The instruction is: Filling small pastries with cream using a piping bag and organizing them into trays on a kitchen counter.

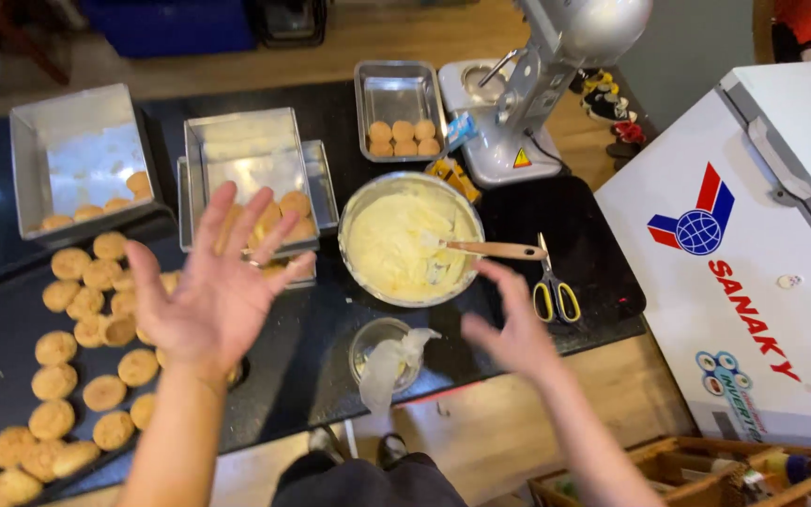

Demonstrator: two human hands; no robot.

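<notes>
My left hand [213,286] is raised above the black table, palm up and fingers spread, holding nothing. It hovers over the edge of a dark tray [2,324] covered with several round golden pastries [75,333]. My right hand [515,330] is also open and empty, just to the right of a metal bowl of pale yellow cream [396,246]. A wooden-handled spatula [485,250] rests in the cream. A small glass [379,347] with a plastic piping bag draped in it stands between my hands.
Metal trays [82,155] [241,155] [398,94] at the back hold a few pastries. Yellow-handled scissors [553,293] lie right of the bowl. A stand mixer [537,84] sits at the back right, a white chest freezer [753,244] at the far right.
</notes>
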